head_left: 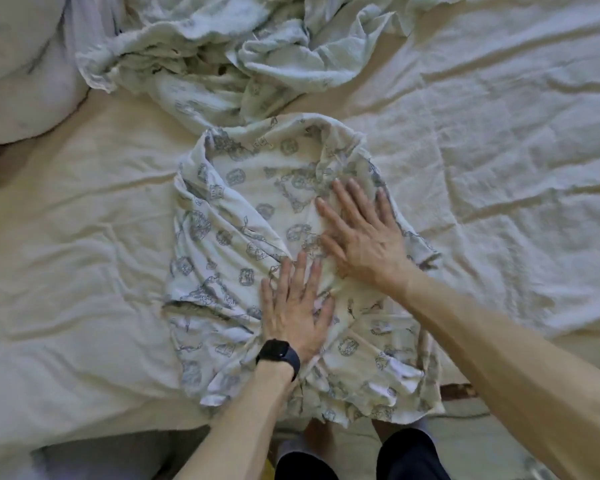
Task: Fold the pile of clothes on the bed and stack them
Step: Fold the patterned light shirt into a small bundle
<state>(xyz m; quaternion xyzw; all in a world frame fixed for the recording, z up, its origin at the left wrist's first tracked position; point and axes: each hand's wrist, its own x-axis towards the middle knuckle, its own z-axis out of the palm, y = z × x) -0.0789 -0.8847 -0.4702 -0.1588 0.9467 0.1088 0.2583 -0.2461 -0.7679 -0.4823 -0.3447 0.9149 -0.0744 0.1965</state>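
A cream cloth with grey printed figures [229,244] lies spread and wrinkled on the bed in front of me, its near edge hanging over the bed's front edge. My left hand [297,306], a black watch on its wrist, presses flat on the cloth's lower middle with straight fingers. My right hand [361,233] lies flat on the cloth just above and to the right, fingers spread. Behind the cloth sits a crumpled pile of pale clothes [243,53], some with the same grey print.
The bed [499,150] is covered with a wrinkled cream sheet. A white pillow [18,74] lies at the far left. My legs and the floor show below the bed's front edge.
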